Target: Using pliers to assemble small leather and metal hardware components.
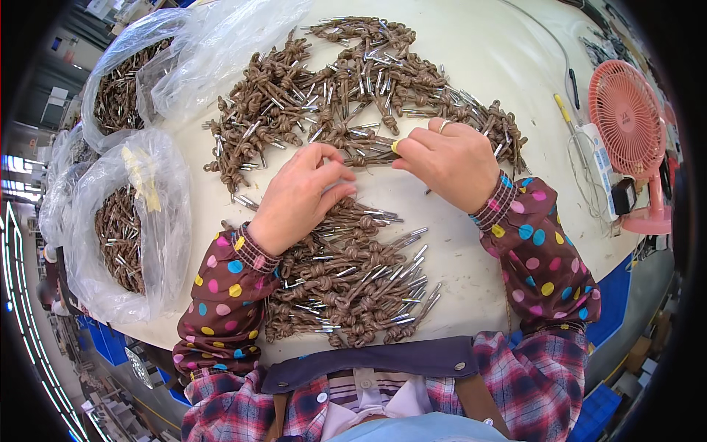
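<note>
Brown cords knotted into small bundles, with silver metal tips, lie in two heaps on the table. My right hand (453,162) is at the near edge of the far heap (368,81). Its thumb and forefinger are closed on the end of a knotted brown cord; a yellow covering shows at one fingertip. Left of it, my left hand (302,195) hovers with curled fingers apart from the thumb, and I see nothing between them. Below and right of that hand lies the near heap (353,280), its metal tips pointing mostly right. The cord between my hands is partly hidden.
Clear plastic bags (169,221) full of similar cords stand along the left side. At the right are a pink fan (626,118), a white power strip (598,166) with cables, and a yellow pen-like tool (562,107). Blue bins (615,302) sit below the table edge.
</note>
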Available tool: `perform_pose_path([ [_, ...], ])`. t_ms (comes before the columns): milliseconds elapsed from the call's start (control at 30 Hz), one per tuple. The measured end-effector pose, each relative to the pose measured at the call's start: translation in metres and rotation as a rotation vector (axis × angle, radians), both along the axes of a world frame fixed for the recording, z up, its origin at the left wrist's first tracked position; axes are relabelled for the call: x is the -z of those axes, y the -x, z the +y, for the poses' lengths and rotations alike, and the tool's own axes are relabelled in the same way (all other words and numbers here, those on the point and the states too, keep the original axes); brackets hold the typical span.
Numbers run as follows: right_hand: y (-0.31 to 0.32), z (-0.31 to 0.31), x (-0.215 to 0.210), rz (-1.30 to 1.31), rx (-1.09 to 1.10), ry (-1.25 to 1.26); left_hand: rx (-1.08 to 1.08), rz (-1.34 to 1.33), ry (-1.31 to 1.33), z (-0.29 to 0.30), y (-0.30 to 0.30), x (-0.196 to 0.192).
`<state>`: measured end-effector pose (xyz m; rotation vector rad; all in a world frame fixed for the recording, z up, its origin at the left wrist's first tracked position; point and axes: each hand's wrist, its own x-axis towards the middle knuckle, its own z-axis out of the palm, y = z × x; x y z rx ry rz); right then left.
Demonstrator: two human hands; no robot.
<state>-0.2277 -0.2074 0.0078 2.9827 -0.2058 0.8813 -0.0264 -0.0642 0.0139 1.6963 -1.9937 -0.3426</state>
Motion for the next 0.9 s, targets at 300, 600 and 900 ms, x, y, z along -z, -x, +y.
perform_pose_path([
  [300, -0.004, -0.002, 0.009, 0.013, -0.027, 0.073, -0.06, -0.07, 0.016, -0.01, 0.003, 0.013],
  [600, -0.007, 0.004, 0.011, 0.045, -0.049, 0.032, 0.021, -0.097, 0.003, -0.006, 0.002, 0.009],
  [900, 0.0, -0.023, 0.003, -0.019, 0.104, 0.048, -0.026, -0.167, 0.117, -0.034, 0.01, 0.007],
])
